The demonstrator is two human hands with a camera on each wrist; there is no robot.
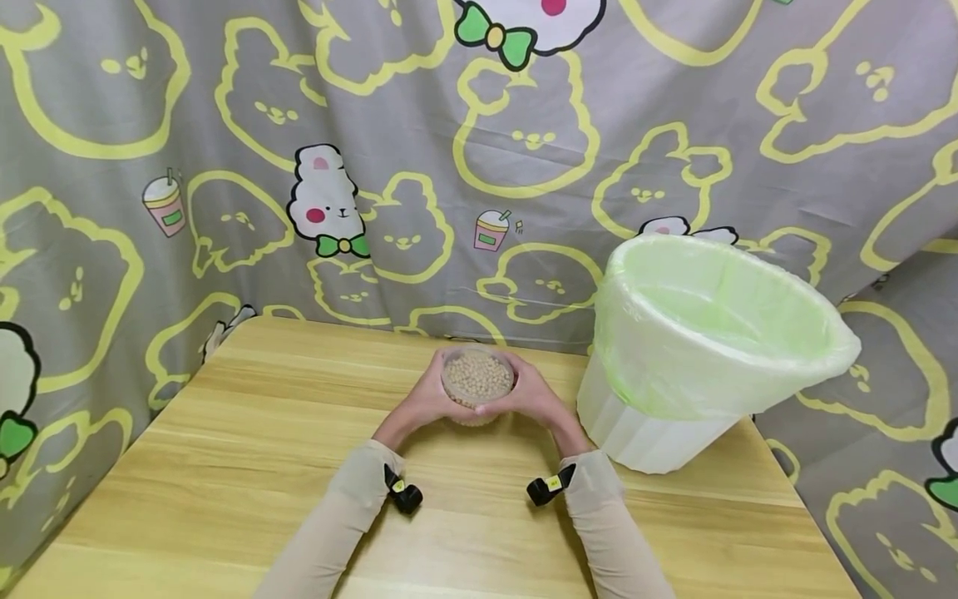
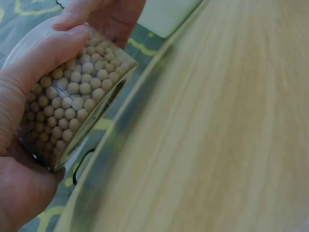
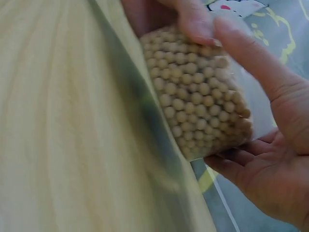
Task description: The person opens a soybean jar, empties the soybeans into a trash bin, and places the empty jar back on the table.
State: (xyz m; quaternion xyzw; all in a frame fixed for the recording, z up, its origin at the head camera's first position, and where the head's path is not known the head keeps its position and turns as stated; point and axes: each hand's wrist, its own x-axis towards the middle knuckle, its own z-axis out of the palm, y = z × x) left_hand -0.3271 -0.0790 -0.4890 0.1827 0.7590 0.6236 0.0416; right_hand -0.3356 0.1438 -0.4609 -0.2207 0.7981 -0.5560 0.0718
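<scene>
Clear, round-sided plastic jar (image 1: 476, 378), packed with small round beige balls (image 2: 72, 94), at the centre of the head view, between both hands, over the far half of the counter. Its see-through top faces up toward the head camera. Left wrist view: gap between jar base and counter surface, so jar is held up.

Clock positions from the jar, head view. Bare left hand (image 1: 434, 398) at 9 o'clock: fingers curled round that side, thumb across the front. Bare right hand (image 1: 526, 393) at 3 o'clock: same grip mirrored, thumb also across the front. Thumb tips come together near 6 o'clock; contact between them hard to tell.

Small black wrist device with yellow label (image 1: 405, 497) at 7 o'clock, its twin (image 1: 540, 491) at 5 o'clock, each on the inner side of a light beige long sleeve.

White ribbed bin (image 1: 636, 433) at 3 o'clock, beyond the right hand; pale green translucent plastic liner (image 1: 674, 383) folded over its rim.

Light wood-grain counter (image 1: 224, 466) under everything. Grey fabric curtain (image 1: 434, 150) behind, 10 through 2 o'clock: yellow outlined animals, white characters with green bows, pink cups.
</scene>
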